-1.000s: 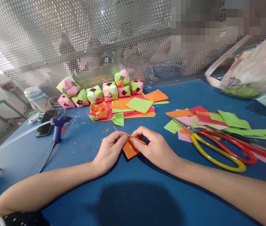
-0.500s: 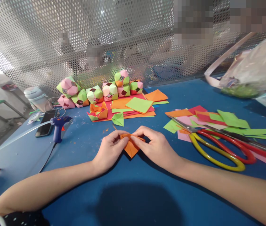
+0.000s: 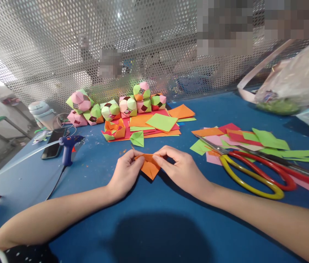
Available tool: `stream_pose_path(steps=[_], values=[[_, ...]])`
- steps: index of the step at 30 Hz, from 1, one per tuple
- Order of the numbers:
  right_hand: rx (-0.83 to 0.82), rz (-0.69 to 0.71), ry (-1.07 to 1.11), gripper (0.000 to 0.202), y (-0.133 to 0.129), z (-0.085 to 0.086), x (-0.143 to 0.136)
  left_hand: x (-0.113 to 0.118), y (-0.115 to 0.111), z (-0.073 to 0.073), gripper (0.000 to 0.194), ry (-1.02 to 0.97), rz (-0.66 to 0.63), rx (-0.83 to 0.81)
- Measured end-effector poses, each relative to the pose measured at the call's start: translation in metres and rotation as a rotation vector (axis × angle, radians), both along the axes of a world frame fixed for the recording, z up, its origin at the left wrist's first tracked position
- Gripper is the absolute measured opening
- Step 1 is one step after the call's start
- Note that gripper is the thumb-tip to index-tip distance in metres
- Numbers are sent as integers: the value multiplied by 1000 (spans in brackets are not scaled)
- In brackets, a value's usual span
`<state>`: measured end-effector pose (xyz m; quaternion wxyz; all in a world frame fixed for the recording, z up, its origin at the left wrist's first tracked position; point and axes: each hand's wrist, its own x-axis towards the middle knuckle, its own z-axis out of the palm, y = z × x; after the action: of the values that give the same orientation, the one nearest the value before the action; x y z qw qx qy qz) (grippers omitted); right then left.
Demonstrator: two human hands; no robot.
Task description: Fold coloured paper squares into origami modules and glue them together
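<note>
A folded piece of orange paper (image 3: 151,168) is held between both hands over the blue table, one corner pointing toward me. My left hand (image 3: 126,171) pinches its left side between thumb and fingers. On the right side, my right hand (image 3: 180,170) grips the paper's upper edge the same way. Just beyond the hands lies a small folded green paper piece (image 3: 137,138). Behind it are a partly joined orange, red and green paper shape (image 3: 114,129) and a stack of coloured sheets with a green sheet (image 3: 162,122) on top.
Several folded paper balls (image 3: 110,109) line the perforated metal screen (image 3: 154,44). To the left are a blue glue gun (image 3: 68,148), a phone (image 3: 52,143) and a bottle (image 3: 41,113). Scissors (image 3: 248,177) and paper scraps (image 3: 242,137) lie right, a plastic bag (image 3: 293,80) behind.
My thumbs have moved apart toward the paper's two sides, uncovering more of its middle. The paper has shifted slightly left and away from me.
</note>
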<state>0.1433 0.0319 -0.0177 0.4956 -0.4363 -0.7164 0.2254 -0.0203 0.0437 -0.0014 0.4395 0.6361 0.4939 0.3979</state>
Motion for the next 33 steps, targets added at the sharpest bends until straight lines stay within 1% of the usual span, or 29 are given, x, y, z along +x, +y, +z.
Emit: stream_pose_path(steps=[3, 5, 6, 8, 11, 14, 21, 27, 33], values=[[21, 28, -6, 15, 1, -2, 0, 0, 0, 0, 19, 6, -43, 5], [17, 33, -18, 11, 2, -3, -1, 0, 1, 0, 22, 18, -76, 22], [11, 23, -21, 9, 2, -3, -1, 0, 2, -1, 22, 20, -78, 26], [-10, -11, -18, 12, 2, -3, -2, -1, 3, -3, 23, -1, -55, 12], [-60, -39, -21, 9, 3, -3, -2, -1, 5, -6, 22, -82, -20, -38], [-83, -33, -39, 16, 4, -2, -1, -1, 5, -6, 21, -140, -39, -73], [-57, 0, -40, 18, 5, -4, -1, 0, 3, -2, 27, -59, -108, -46], [-86, 21, -26, 16, 5, -3, 0, -1, 5, -6, 22, 26, -62, -27], [-129, 58, -7, 14, 6, -3, 0, -2, 5, -7, 18, -29, -54, -81]])
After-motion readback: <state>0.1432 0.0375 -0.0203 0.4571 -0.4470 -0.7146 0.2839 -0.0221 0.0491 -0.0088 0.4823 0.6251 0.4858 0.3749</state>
